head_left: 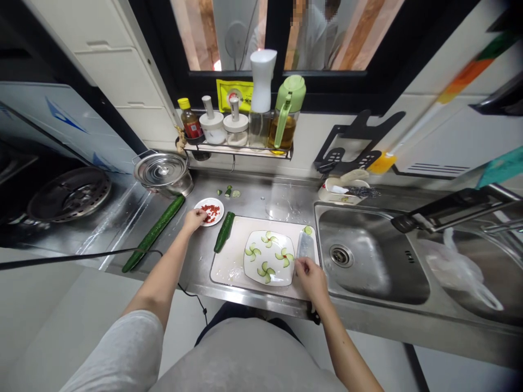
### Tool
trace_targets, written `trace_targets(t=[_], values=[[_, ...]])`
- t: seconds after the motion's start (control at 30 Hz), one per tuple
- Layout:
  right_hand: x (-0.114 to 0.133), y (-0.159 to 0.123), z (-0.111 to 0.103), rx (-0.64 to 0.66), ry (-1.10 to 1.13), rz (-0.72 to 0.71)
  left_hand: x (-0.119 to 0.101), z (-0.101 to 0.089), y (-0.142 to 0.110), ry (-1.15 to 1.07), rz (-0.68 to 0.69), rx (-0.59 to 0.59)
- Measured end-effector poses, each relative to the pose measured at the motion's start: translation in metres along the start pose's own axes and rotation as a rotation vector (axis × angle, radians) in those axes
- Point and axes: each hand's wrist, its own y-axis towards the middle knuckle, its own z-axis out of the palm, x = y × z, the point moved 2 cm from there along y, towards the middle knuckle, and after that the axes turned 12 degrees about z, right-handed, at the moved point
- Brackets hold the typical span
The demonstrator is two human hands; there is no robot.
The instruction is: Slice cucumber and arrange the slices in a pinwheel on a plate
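Left hand (195, 219) was at the small round plate (221, 209), left of the cutting board (229, 276), fingertips drawn close together over the red bits (211, 208); couldn't tell if one was pinched. Right hand (312, 280) was at the right edge of the square plate (255, 267), fingers curled, tips nearly together; contact or grip unclear. Square plate sat on the board, with four cucumber pinwheels (266, 271) spaced around it: far, near, left, right. Red showed at the centre of the right one.

Handling, as judged: red bits tiny, light, probably moist, apt to cling to skin; best taken singly between thumb and index tips. Cucumber slices thin, bendy, slippery, easily nudged out of their fan; any touch should be light, from above. Square plate looked smooth, rigid, heavier, breakable; hold by opposite rims, level, clear of the slices. Small plate likely light; steady by its rim. Cut cucumber (224, 232) lay between the plates, firm but likely to roll; grip around the middle. Knife blade (305, 245) lay flat by the right hand, edge a hazard.
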Motion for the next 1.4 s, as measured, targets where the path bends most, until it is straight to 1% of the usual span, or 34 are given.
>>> trace_targets(t=[0.07,0.2,0.37,0.57,0.8,0.97,1.2,1.4], values=[[0.000,0.000,0.001,-0.002,-0.005,-0.003,0.003,0.000,0.000,-0.135,-0.050,-0.016],[0.002,0.001,0.003,-0.002,0.009,-0.023,0.005,-0.001,-0.001,-0.291,-0.104,-0.023],[0.007,0.002,0.003,0.003,0.020,-0.040,0.007,-0.005,-0.001,-0.394,-0.117,-0.065],[0.007,0.001,0.004,0.003,0.021,-0.037,0.008,-0.007,-0.001,-0.362,-0.095,-0.087],[0.005,0.001,0.004,0.004,0.008,-0.036,-0.001,-0.003,0.000,-0.255,-0.020,-0.155],[0.010,-0.001,0.003,-0.005,-0.009,-0.049,-0.002,-0.002,-0.005,-0.255,-0.057,-0.177],[0.010,-0.001,0.004,-0.012,-0.012,-0.065,0.000,-0.003,-0.018,-0.376,-0.159,-0.112],[0.009,-0.002,0.007,-0.005,0.004,-0.068,-0.007,0.000,-0.022,-0.523,-0.229,-0.053]])
